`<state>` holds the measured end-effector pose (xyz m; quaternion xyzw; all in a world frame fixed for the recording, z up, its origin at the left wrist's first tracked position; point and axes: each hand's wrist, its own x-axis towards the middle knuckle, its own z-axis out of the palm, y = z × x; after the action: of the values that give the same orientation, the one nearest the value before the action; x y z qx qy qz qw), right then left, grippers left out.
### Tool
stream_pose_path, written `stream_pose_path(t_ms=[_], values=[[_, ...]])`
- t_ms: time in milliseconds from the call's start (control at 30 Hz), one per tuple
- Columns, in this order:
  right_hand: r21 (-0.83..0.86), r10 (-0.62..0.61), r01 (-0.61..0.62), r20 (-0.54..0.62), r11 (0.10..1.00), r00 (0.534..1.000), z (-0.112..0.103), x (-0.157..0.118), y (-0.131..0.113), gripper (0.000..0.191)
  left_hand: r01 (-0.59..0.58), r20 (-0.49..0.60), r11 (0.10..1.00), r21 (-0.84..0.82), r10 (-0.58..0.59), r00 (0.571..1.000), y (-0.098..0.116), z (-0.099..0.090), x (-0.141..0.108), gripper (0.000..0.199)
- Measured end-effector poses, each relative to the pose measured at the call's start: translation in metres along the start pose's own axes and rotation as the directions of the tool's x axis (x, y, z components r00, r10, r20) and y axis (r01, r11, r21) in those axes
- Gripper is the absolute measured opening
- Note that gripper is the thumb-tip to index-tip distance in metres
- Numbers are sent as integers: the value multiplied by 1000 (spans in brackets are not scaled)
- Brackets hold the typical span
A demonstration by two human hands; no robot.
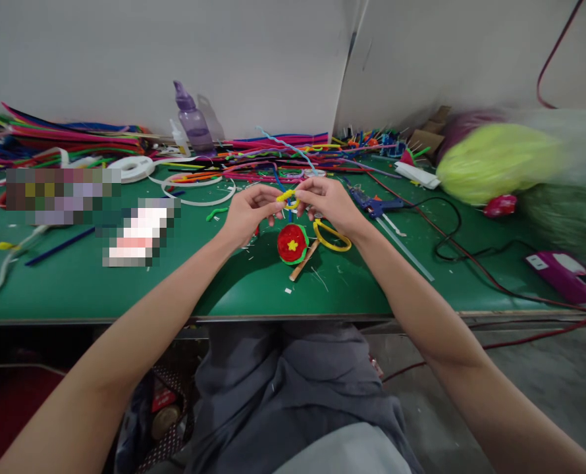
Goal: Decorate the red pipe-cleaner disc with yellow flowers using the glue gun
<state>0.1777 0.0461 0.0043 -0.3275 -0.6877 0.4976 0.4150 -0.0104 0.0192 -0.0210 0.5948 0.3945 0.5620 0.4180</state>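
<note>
Both hands meet above the middle of the green table. My left hand (pixel 254 209) pinches one side of a looped yellow pipe cleaner (pixel 288 198), and my right hand (pixel 326 200) pinches its other side. Just below them lies a round red piece (pixel 292 244) with a green edge and a small yellow star at its centre. A bigger yellow pipe-cleaner loop (pixel 333 238) rests under my right hand. Beside the red piece is a short wooden stick (pixel 303 262). The fingertips partly cover the yellow loop between them.
A blue glue gun (pixel 379 203) lies to the right with its cable. Bundles of coloured pipe cleaners (pixel 76 135) line the back. A purple bottle (pixel 194 122) stands near the wall. White tape roll (pixel 133 169) at left, yellow-green plastic bag (pixel 495 161) at right.
</note>
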Motion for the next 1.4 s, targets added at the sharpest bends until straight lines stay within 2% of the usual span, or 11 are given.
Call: stream_pose_path(t_ms=[67,133,233,333,433,600,733,833,1100,1233,1400], values=[[-31,-15,14,-8,999,1000,0,0,1,9,7,6,1000,-21,-7,1000,1,-1,0,28],[-110,-53,49,-37,993,998,1,1,2,7,53,57,996,-69,-49,997,3,-2,0,28],[-272,-172,145,-79,951,982,1,1,4,7,107,102,986,-126,-95,990,4,-3,0,30],[-401,-279,237,-49,885,959,1,0,4,7,80,67,997,-18,-78,995,2,-3,0,28],[-465,-307,266,-12,844,952,3,-1,4,7,56,63,993,106,-63,996,-1,-2,0,26],[-466,-295,263,4,845,956,6,-1,4,9,62,68,990,124,-71,995,-2,-2,-1,27],[-407,-300,260,-37,875,953,5,-1,2,9,111,39,994,5,-111,993,-1,-1,0,29],[-383,-303,262,-51,886,952,6,-2,3,8,158,58,987,-40,-156,986,-1,0,0,31],[-467,-341,286,-35,836,939,12,-4,10,10,195,123,978,70,-202,972,2,1,-2,33],[-518,-395,287,-110,806,912,11,-4,9,15,208,61,975,-75,-204,977,4,2,2,32],[-527,-368,305,-16,793,930,15,-4,15,19,208,57,957,-201,-201,978,5,1,4,39]])
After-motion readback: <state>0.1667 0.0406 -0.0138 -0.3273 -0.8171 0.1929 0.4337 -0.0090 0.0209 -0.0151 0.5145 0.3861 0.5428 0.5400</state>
